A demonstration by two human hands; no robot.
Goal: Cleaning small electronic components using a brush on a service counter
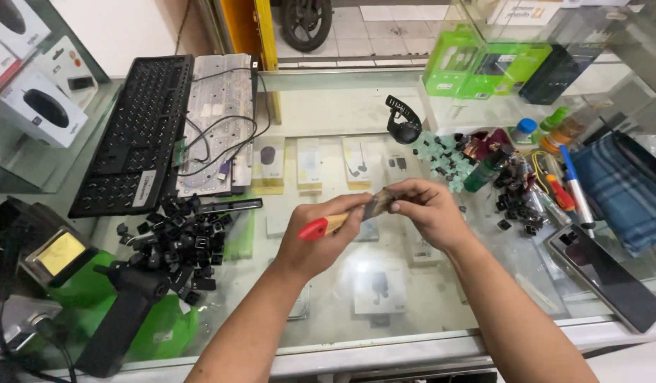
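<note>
At the far left a black keyboard frame (133, 135) lies stripped of its caps beside its grey backing plate (218, 120), and a heap of loose black keycaps (178, 237) sits on the glass counter (342, 312) just below them. Over the middle of the counter the left hand (315, 237) is closed around the red-ended wooden handle of a small brush (342, 218), while the right hand (429, 211) pinches the bristle end between thumb and fingertips. This looks like readying or cleaning the brush; the next move likely needs a steady grip on the handle. To the right lie more keycaps (516, 191), pens, a blue checked cloth (619, 191) and a dark phone (606, 276). Green boxes (477, 67) stand behind, with tiled floor beyond.
</note>
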